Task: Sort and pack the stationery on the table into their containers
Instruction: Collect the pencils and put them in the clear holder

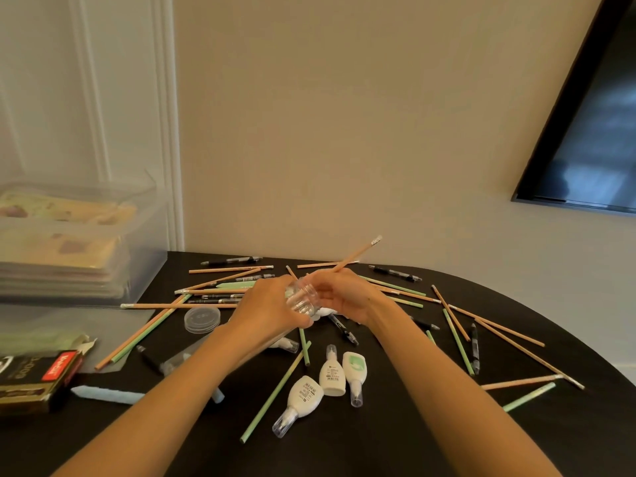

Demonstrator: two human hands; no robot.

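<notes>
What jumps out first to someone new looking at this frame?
Dead centre, the left grip holds a clear jar while the right grip holds an orange pencil, eraser end up. Around them, loose pencils in orange and green and black pens lie scattered across the black table. Three white bottles with clear caps lie nearest the camera, between the forearms.

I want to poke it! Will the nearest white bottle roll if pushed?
Probably not far. The bottle lies on its side, but its body is wider than its clear cap, so it would likely swing round, not roll straight. It looks like small plastic, so probably light and easy to slide.
</notes>
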